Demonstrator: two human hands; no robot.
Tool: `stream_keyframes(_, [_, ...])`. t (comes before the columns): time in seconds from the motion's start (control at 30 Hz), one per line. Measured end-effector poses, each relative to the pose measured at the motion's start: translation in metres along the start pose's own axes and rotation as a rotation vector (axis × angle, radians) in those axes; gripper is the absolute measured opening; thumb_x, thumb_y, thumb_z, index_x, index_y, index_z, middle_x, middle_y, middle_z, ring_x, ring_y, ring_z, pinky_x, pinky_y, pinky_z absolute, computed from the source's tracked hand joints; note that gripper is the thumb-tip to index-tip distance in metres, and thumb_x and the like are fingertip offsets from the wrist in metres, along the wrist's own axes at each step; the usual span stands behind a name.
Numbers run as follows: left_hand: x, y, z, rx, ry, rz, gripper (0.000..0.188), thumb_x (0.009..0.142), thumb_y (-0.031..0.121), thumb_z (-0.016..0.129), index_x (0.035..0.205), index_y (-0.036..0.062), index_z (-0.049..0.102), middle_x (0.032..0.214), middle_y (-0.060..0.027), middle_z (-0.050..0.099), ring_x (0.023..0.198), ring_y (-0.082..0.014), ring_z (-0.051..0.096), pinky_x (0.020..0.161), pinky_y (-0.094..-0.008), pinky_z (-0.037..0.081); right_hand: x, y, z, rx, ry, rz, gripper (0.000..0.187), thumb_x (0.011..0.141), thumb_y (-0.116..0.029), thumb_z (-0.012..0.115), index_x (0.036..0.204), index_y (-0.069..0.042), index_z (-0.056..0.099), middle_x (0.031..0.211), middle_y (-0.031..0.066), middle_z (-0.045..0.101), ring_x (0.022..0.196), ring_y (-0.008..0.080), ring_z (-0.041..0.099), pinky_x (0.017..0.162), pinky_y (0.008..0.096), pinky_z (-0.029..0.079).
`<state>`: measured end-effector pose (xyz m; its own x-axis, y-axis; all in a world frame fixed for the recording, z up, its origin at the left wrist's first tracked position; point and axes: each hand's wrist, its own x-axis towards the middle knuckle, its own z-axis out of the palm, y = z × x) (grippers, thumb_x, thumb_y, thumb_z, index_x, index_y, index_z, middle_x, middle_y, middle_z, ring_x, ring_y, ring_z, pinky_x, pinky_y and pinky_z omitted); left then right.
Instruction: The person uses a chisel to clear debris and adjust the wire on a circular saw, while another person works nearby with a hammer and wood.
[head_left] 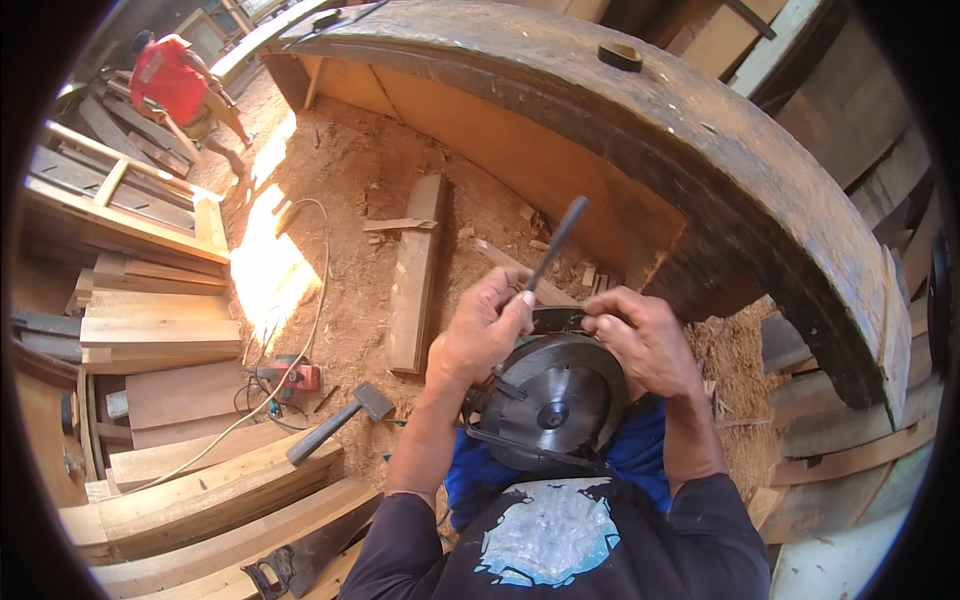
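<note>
A circular saw lies across my lap with its round blade facing up. My left hand is closed around the lower end of a slim dark flat bar, which looks like a file. The file's free end points up and away to the right, above the far edge of the saw. At that far edge, the fingers of my right hand are bent and pinched against the saw's dark rim. Exactly what those fingertips grip is partly hidden.
A large curved wooden bench arches from the far side to the right. To my left lie a hammer, a red power tool with a cord, stacked boards and a handsaw. A thick plank rests on sawdust. Far left, a person in red stands.
</note>
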<state>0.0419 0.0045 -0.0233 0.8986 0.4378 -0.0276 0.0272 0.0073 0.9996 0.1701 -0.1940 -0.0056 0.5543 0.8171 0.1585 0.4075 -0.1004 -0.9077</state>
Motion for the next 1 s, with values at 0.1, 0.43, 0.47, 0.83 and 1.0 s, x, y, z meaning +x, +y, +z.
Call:
stream_keyframes(0.1, [0.004, 0.005, 0.002, 0.041, 0.001, -0.128, 0.03, 0.102, 0.011, 0.053, 0.126, -0.0038, 0.06, 0.075, 0.0005, 0.059, 0.067, -0.0064, 0.057, 0.065, -0.021, 0.048, -0.052, 0.029, -0.033, 0.197, 0.075, 0.195, 0.023, 0.1, -0.016, 0.057, 0.101, 0.003, 0.069, 0.087, 0.0051, 0.072, 0.078, 0.0114, 0.066, 0.071, 0.0283, 0.054])
stream_keyframes(0.43, [0.011, 0.001, -0.013, 0.31, 0.016, 0.081, 0.024, 0.103, 0.007, 0.052, 0.122, -0.0035, 0.062, 0.089, -0.0066, 0.071, 0.079, -0.0076, 0.062, 0.071, -0.022, 0.048, -0.2, 0.274, -0.068, -0.863, 0.212, 0.905, 0.024, 0.092, -0.017, 0.058, 0.095, 0.004, 0.069, 0.079, 0.0183, 0.07, 0.079, 0.0302, 0.071, 0.073, 0.0413, 0.056])
stream_keyframes(0.47, [0.011, 0.003, -0.015, 0.351, 0.005, 0.09, 0.025, 0.104, 0.006, 0.049, 0.124, -0.0041, 0.06, 0.09, -0.0073, 0.071, 0.083, -0.0097, 0.063, 0.073, -0.0234, 0.05, -0.213, 0.297, -0.061, -0.866, 0.198, 0.86, 0.023, 0.09, -0.017, 0.057, 0.094, 0.004, 0.067, 0.079, 0.0211, 0.07, 0.083, 0.0355, 0.071, 0.076, 0.0448, 0.056])
stream_keyframes(0.83, [0.0, -0.009, -0.037, 0.26, 0.089, 0.122, 0.023, 0.103, 0.003, 0.05, 0.122, -0.0034, 0.062, 0.09, -0.0086, 0.07, 0.086, -0.0134, 0.066, 0.082, -0.0297, 0.053, -0.191, 0.345, -0.017, -0.649, 0.414, 1.111, 0.025, 0.089, -0.017, 0.056, 0.1, 0.005, 0.062, 0.077, 0.0227, 0.066, 0.08, 0.0398, 0.069, 0.075, 0.0473, 0.055])
stream_keyframes(1.0, [-0.002, -0.008, -0.034, 0.311, 0.178, 0.145, 0.023, 0.104, 0.006, 0.051, 0.119, -0.0031, 0.066, 0.088, -0.0066, 0.068, 0.085, -0.0131, 0.065, 0.079, -0.029, 0.052, -0.199, 0.334, -0.025, -0.371, 0.563, 1.148, 0.026, 0.09, -0.018, 0.056, 0.103, 0.005, 0.061, 0.076, 0.0221, 0.065, 0.077, 0.0392, 0.068, 0.073, 0.0469, 0.056])
